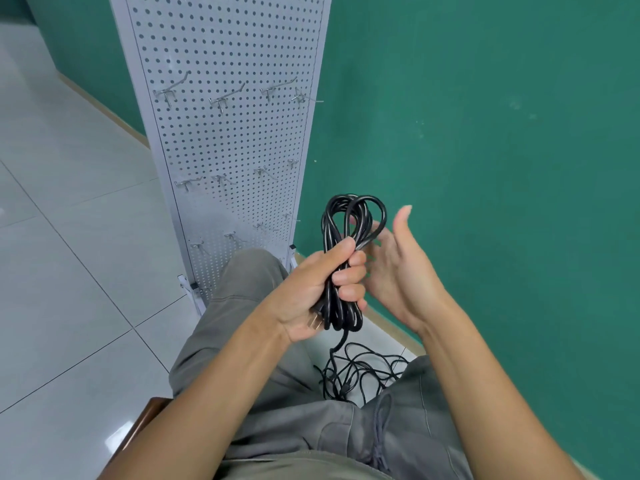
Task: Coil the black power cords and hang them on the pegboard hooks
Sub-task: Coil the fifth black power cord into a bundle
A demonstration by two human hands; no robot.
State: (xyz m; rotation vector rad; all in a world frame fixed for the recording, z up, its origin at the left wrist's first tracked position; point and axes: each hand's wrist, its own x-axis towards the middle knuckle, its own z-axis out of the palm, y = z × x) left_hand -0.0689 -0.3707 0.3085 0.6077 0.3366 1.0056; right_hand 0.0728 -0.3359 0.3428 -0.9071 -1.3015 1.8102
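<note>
One coiled power cord (341,258) sits clenched in the left hand (311,292), keeping loops together; right hand (398,268), fingers relaxed, steadies beside it, below the pegboard (225,133).

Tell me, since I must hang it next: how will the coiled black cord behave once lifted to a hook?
The coiled cord probably stays springy: its upper loops fan apart above the left hand gripping it. The bundle may loosen if that grip eases, as no tie shows. Its tail, hanging toward the loose cords on the floor, will likely dangle.
</note>
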